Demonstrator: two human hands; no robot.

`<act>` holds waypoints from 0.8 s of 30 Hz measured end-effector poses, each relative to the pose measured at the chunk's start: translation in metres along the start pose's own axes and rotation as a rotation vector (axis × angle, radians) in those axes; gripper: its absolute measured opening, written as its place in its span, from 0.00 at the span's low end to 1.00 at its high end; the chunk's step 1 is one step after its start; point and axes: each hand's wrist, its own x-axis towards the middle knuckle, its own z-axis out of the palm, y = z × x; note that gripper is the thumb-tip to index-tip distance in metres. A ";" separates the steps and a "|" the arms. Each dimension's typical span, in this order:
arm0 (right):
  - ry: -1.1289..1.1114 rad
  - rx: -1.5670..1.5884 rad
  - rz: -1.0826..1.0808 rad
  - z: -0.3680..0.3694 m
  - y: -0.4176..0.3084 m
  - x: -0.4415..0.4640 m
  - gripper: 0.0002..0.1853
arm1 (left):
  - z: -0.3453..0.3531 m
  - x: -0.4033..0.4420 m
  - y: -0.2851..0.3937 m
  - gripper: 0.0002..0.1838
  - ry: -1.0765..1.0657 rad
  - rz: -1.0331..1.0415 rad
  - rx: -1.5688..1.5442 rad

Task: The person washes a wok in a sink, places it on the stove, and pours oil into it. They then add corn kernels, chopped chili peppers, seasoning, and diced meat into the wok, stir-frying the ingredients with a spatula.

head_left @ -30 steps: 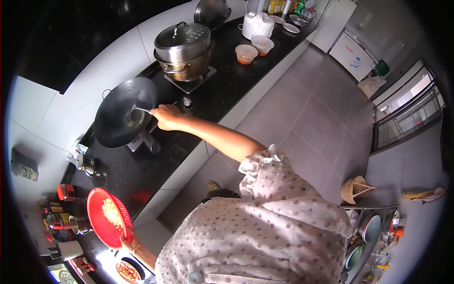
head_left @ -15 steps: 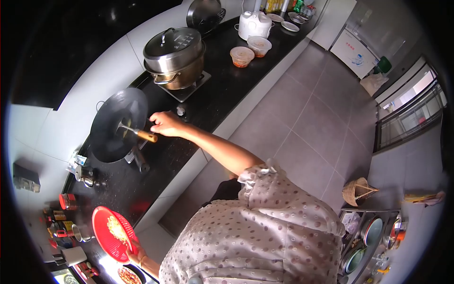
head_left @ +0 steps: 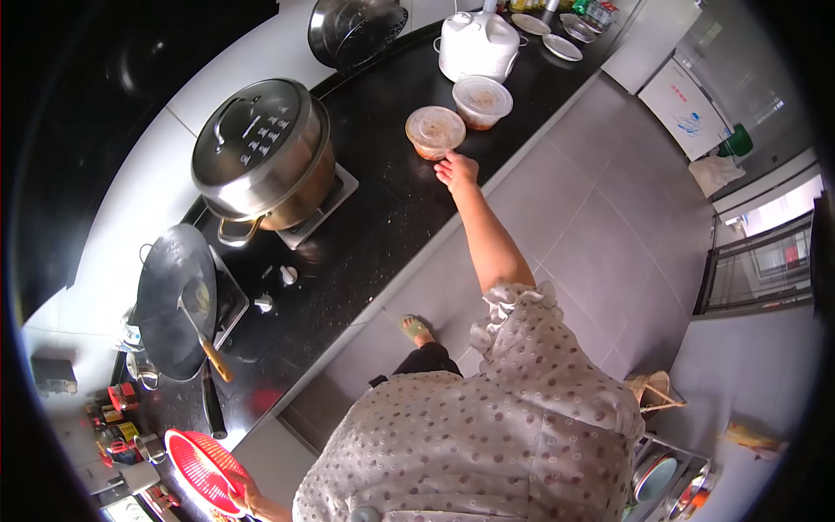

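Note:
My left hand [head_left: 248, 498] grips the rim of a red plastic colander [head_left: 202, 465] at the lower left, tilted so its slotted inside shows. My right hand [head_left: 457, 170] reaches out over the counter, fingers stretched out at the near edge of a round lidded plastic tub [head_left: 435, 130] with reddish food inside. Whether the fingertips touch the tub I cannot tell. A second lidded tub [head_left: 482, 102] stands right beside it. On the left burner sits a black wok [head_left: 165, 335], with a wooden-handled spatula [head_left: 214, 358] resting in it.
A large lidded steel pot [head_left: 261, 157] stands on the other burner, by the stove knobs [head_left: 288, 275]. Behind the tubs is a white rice cooker [head_left: 478, 45], with plates [head_left: 562, 47] past it. Jars [head_left: 122, 396] crowd the counter's left end. Grey floor tiles [head_left: 565, 209] lie to the right.
My right hand has gone from beside the spatula handle to the nearer tub. The view has shifted along the counter. Pale food seen in the colander no longer shows there.

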 end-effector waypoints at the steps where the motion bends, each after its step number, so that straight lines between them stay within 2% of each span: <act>1: 0.036 0.006 -0.008 0.000 -0.006 0.015 0.11 | 0.003 -0.008 -0.012 0.32 0.010 0.006 0.001; 4: 0.120 -0.027 0.030 0.004 -0.015 0.045 0.12 | 0.008 -0.027 -0.039 0.31 0.031 0.017 0.008; 8: 0.058 -0.013 0.035 0.002 -0.006 0.071 0.11 | 0.011 -0.045 -0.057 0.31 0.040 0.037 -0.002; 10: -0.054 0.010 -0.180 -0.004 -0.001 0.072 0.10 | 0.010 -0.052 -0.064 0.31 0.046 0.042 -0.006; 14: -0.032 0.050 -0.326 -0.008 0.007 0.063 0.11 | 0.006 -0.064 -0.071 0.31 0.057 0.053 -0.024; 16: -0.172 0.107 -0.514 -0.014 0.013 0.064 0.14 | 0.005 -0.068 -0.075 0.31 0.060 0.057 -0.025; 19: -0.175 0.065 -0.635 -0.017 0.019 0.067 0.14 | 0.004 -0.075 -0.075 0.31 0.066 0.061 -0.034; 23: -0.199 0.054 -0.645 -0.020 0.013 0.065 0.13 | 0.004 -0.080 -0.070 0.31 0.061 0.062 -0.057; 24: -0.173 0.041 -0.558 -0.020 0.010 0.065 0.12 | 0.003 -0.081 -0.068 0.31 0.060 0.061 -0.066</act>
